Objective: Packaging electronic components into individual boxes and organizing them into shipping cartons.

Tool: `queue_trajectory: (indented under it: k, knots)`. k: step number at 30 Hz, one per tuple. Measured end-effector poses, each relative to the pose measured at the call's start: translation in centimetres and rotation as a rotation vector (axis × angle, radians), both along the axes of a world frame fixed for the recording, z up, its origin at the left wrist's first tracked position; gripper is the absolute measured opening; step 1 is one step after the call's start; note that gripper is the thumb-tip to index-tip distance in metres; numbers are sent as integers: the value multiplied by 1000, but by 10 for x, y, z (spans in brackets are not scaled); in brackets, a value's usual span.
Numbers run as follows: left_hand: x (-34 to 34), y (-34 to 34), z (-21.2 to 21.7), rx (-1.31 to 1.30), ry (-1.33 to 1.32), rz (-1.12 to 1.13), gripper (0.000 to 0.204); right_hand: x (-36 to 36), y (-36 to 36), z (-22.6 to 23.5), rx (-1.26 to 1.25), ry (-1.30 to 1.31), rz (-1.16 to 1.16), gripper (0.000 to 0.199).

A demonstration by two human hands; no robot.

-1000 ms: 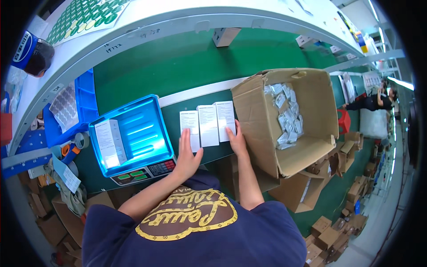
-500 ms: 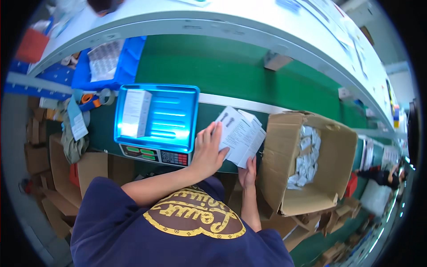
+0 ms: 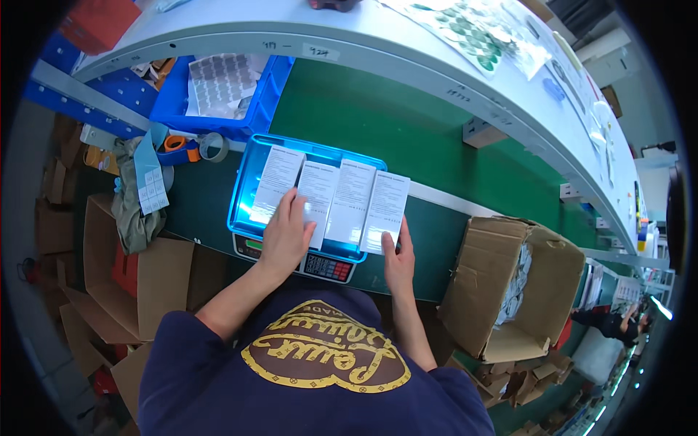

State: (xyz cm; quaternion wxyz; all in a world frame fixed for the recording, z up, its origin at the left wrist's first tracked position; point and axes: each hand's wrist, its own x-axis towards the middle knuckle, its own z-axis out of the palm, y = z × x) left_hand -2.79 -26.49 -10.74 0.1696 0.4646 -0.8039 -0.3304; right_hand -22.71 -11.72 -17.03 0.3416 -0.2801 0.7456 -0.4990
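"Boxes [image 3: 353, 196], where are they?"
"Four white ones are at the blue tray [image 3: 241, 190] of the scale [image 3: 327, 269]: one at left, three in a row, the rightmost passing over the rim."
"And the hands?"
"Left hand [image 3: 285, 238] and right hand [image 3: 399, 267] clamp this row from its two sides."
"Is it finished?"
"Partly, I judge: the left box seems set down; three are not yet released."

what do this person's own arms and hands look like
The left hand and right hand are bare, with no gloves, rings or watch visible. The forearms are uncovered too. The short sleeves are dark navy, part of a T-shirt with a yellow and brown print.
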Motion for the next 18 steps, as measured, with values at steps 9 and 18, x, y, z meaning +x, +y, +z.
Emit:
queue_trajectory:
  k: [9,18]
  knots:
    - [94,-48,-18,-304,-266,-332,98,35,-44,35,149,39,93,59]
    - [77,-71,22,-279,-394,-420,79,38,-51,10,95,210,104,62]
